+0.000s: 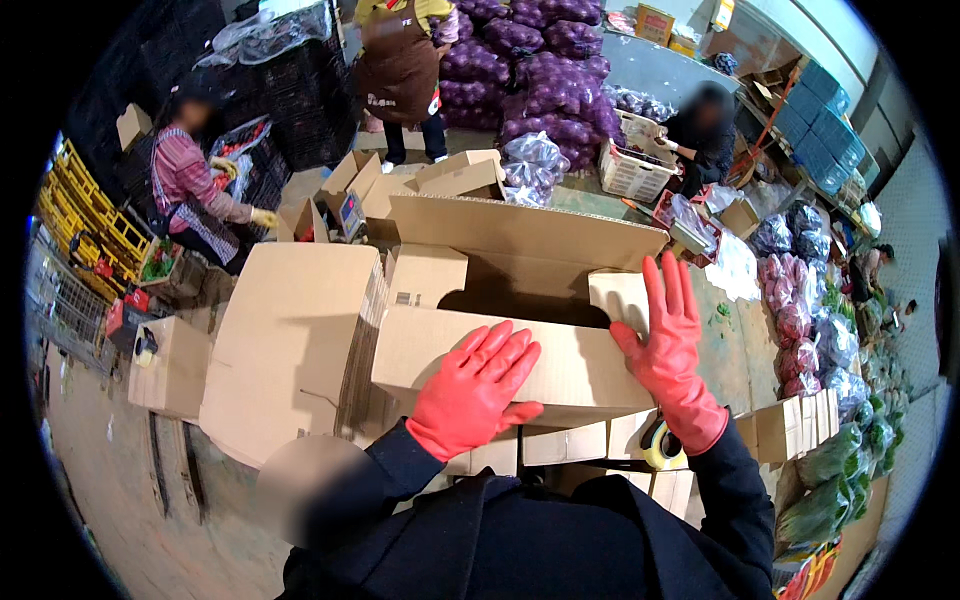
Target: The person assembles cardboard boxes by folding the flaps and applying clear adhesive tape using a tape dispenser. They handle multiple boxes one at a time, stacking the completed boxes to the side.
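Observation:
In front of me is a cardboard box [430, 345] with its top partly uncovered. Its far flap [530, 228] stands up, and a dark gap shows inside between the two end flaps. My left hand [478, 390], in a red rubber glove, lies flat on the near flap with the fingers stretched out. My right hand [668, 350], gloved the same way, is at the box's right end by the end flap [618, 296], fingers raised and thumb apart. Neither hand holds anything. A roll of tape [662, 446] is below my right hand, beside more cartons.
Stacked flat cardboard [285, 340] stands close on the left. Purple net sacks [560, 90] are piled at the back near a white crate [638, 160]. A person in pink [180, 175], one in a brown apron [398, 65] and one in dark clothes [705, 140] are nearby. Bagged vegetables [840, 350] line the right.

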A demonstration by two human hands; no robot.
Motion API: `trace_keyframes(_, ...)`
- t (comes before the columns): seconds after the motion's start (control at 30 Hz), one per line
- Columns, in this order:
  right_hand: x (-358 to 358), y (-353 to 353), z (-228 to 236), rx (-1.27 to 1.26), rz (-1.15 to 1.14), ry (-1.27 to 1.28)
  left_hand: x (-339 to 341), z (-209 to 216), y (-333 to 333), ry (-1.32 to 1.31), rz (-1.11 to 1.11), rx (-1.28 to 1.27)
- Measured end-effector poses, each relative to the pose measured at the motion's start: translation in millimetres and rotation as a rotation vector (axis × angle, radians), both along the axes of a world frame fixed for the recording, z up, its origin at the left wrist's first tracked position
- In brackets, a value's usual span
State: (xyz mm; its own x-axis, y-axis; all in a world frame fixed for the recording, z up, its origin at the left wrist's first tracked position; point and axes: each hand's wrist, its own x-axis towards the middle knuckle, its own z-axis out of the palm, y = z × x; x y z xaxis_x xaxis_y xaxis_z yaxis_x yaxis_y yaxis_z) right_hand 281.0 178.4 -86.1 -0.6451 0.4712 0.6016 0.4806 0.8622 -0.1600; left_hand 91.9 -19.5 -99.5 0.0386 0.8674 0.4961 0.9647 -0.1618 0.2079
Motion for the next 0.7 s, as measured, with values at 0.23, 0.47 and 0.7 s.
trace_keyframes(0.23,-63.2,37.1,64.2,0.235,0.163,0.010,3.0,-15.3,-2.4,0.116,0.049,0.008)
trace_keyframes(0.47,-58.4,29.7,50.5,-0.018,0.427,-0.172,5.1,-22.4,-1.7,0.035,0.074,0.011)
trace_keyframes(0.7,-26.1,1.2,-1.2,-0.151,0.430,-0.390,-13.1,-5.9,-7.7,-0.257,-0.143,-0.034)
